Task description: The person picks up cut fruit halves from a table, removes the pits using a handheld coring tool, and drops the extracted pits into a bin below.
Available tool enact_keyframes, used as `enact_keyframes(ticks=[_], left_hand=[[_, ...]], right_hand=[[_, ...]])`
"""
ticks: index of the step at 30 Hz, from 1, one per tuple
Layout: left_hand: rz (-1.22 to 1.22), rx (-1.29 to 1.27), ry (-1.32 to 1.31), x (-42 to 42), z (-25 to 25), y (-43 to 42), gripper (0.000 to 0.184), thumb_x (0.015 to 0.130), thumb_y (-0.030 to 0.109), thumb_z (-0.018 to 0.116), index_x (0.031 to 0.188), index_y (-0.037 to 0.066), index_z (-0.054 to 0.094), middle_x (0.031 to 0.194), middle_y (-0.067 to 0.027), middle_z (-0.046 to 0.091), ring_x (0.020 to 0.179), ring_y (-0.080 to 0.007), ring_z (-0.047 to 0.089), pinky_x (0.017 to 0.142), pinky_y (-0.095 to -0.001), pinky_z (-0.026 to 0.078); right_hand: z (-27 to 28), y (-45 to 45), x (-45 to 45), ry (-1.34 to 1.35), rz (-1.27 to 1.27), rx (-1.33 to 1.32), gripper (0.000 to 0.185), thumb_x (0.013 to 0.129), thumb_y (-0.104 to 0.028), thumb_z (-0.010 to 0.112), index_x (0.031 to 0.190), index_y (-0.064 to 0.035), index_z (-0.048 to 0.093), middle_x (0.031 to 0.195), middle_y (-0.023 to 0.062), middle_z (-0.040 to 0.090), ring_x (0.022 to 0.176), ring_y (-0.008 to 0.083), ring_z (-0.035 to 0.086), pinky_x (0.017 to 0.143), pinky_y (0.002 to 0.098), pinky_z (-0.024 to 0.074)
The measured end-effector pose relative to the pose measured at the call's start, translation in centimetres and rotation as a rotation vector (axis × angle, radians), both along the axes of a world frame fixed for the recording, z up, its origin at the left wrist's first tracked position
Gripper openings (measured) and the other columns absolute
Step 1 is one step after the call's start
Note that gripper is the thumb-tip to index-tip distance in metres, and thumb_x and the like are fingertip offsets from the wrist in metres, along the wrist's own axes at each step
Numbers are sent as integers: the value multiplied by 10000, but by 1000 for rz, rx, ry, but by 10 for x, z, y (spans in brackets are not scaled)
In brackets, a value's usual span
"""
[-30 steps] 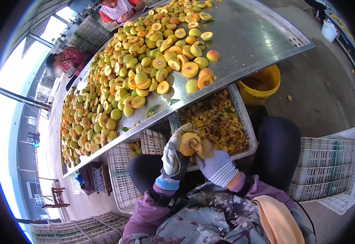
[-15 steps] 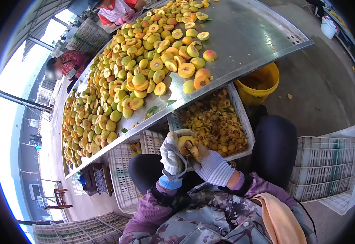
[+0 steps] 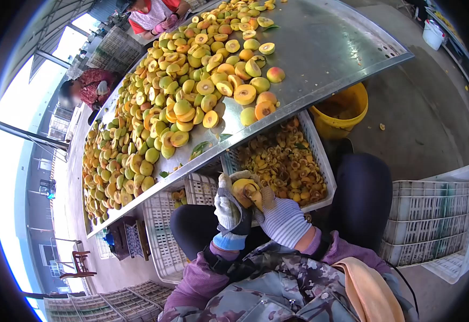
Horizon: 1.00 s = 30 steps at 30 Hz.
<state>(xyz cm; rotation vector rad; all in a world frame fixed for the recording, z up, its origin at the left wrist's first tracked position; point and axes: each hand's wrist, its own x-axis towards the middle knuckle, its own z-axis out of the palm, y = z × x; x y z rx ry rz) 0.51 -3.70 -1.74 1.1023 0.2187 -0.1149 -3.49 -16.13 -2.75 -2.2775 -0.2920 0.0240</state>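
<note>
In front of my lap, my gloved left hand [image 3: 228, 208] is closed around a yellow peach half [image 3: 242, 188], its cut side partly visible. My right hand [image 3: 284, 217], in a striped glove, presses close against the fruit from the right with bent fingers. A small brownish piece [image 3: 255, 196] shows between the right fingers and the peach; whether it is a tool or part of the fruit I cannot make out. Just beyond both hands is a white crate [image 3: 328, 174] holding peach scraps [image 3: 282, 161].
A metal table [image 3: 320, 59] bears a large heap of halved peaches [image 3: 159, 112]. Under its edge stands a yellow bucket [image 3: 342, 121]. Plastic crates stand at right [image 3: 427, 220] and by my left knee [image 3: 159, 236]. Two people [image 3: 97, 86] work along the far side.
The peach half is tilted differently in my left hand, showing more of its yellow flesh. My right fingers have shifted slightly against it. The person at far left has moved a hand.
</note>
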Motion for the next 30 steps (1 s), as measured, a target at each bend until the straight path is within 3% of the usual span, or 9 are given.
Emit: enact_keyframes(ticks=[9,11,16,19,23,25,27,29,30], left_hand=[[-101,242,-80,-6,9,7,644,981,524,330,976,-60,599,923,-153,634,794,-226,606,743,-317,503],[-256,313,-200,-8,17,14,611,939,525,471,959,-69,614,924,-123,659,698,-131,606,658,-261,496],[-580,524,-239,11,49,25,449,888,413,594,801,-21,669,773,-70,673,699,-120,609,638,-253,474],[-682,739,-351,12,59,19,427,858,409,639,802,-13,669,766,-63,674,701,-131,620,647,-262,480],[-446,-39,-297,9,1,13,462,942,398,510,824,-34,627,789,-129,665,679,-206,627,640,-280,501],[-394,-197,-112,2,30,-4,489,931,424,525,850,-44,638,841,-134,670,703,-206,639,658,-284,506],[-218,431,-231,7,43,8,462,931,411,528,905,-32,657,862,-122,673,726,-212,650,682,-295,514],[177,1236,-755,10,43,54,474,921,444,559,1019,-15,626,825,-113,672,649,-173,623,620,-289,522],[208,1323,-465,7,63,74,377,901,360,601,972,-7,650,853,-131,670,712,-213,629,670,-319,512]], right_hand=[[-2,-2,1,173,154,353,296,864,-206,576,1014,34,489,782,232,627,724,426,629,662,455,527],[-7,-2,0,95,202,543,254,873,-196,570,980,28,515,792,227,629,721,418,630,681,450,527],[12,-12,-1,894,457,875,259,923,-248,560,811,-15,537,568,94,552,433,200,544,427,345,473],[13,-14,-2,1011,447,1050,291,923,-278,568,756,-43,525,504,57,497,351,136,475,327,273,394],[24,-21,-3,1222,530,1371,321,920,-295,567,710,-57,518,507,50,497,341,139,462,311,273,390],[27,-23,-3,1235,484,1319,308,914,-292,571,714,-64,517,506,46,497,336,134,457,308,257,377],[27,-27,-2,1245,437,1285,235,912,-267,567,796,-70,519,527,39,490,342,120,429,317,246,360],[12,-23,3,1256,394,1267,176,910,-243,563,878,-75,521,548,32,483,347,105,401,326,236,344],[-15,-14,8,1376,63,1454,171,911,-246,557,893,-81,518,556,24,485,357,105,406,330,241,341]])
